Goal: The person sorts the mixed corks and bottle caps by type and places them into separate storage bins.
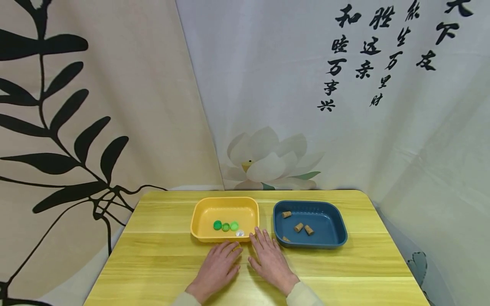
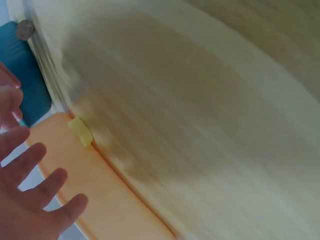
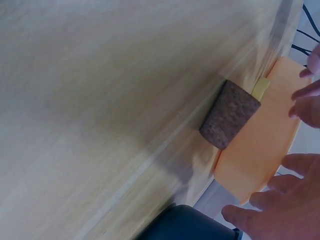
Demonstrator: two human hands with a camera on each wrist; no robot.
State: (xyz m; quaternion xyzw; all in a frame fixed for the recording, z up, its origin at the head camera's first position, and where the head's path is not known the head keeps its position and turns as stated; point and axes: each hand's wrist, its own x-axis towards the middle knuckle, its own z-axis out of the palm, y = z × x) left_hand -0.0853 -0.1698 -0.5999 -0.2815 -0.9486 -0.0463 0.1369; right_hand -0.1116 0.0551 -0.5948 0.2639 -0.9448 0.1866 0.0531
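Observation:
My left hand (image 1: 216,268) hovers before the front edge of a yellow tray (image 1: 229,207), fingers extended and spread, gripping nothing. To its right is my right hand (image 1: 271,261), fingers spread and pointing toward the gap between that tray and a blue tray (image 1: 325,221). A dark-looking cork (image 3: 230,115) and a small yellow piece (image 3: 260,88) sit in front of the yellow tray in the right wrist view; the hands hide both in the head view. The left wrist view shows the yellow piece (image 2: 81,131) by the tray wall and the cork (image 2: 25,30) farther along.
Inside the yellow tray are three green caps (image 1: 226,227) and a clear cap (image 1: 240,233). Several corks (image 1: 298,228) lie in the blue tray, mostly on its left side. The wood-grain table (image 1: 134,255) ends at a curtain (image 1: 291,106) behind.

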